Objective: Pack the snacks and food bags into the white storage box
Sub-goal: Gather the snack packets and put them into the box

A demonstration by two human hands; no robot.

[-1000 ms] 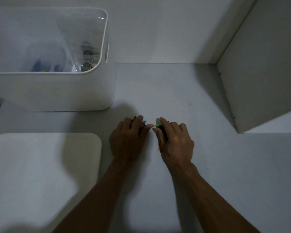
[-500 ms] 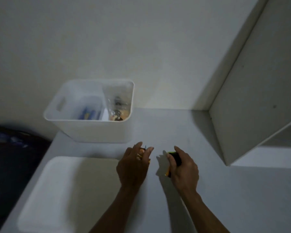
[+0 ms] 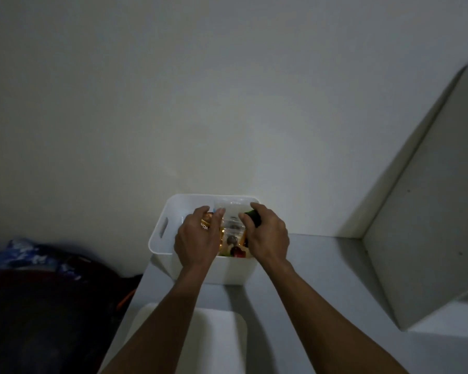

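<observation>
With both hands over the white storage box point(image 3: 162, 240), your left hand point(image 3: 197, 238) curls round a gold-wrapped snack point(image 3: 206, 222) and your right hand point(image 3: 268, 234) round a dark green one point(image 3: 253, 215); releasing high could bounce either off the clear bags point(image 3: 231, 233) inside.

Pretty dim feed on my end, whole frame looks underexposed and greyish. The wall point(image 3: 227, 103) has a soft brighter patch around the middle, fading darker toward the corners. The lower left is nearly black, and the dark heap point(image 3: 38, 292) there is mushy with hardly any detail. Soft shadows fall on the desk point(image 3: 322, 265). Wide-angle bend shows on the right edge. Grainy overall.
</observation>
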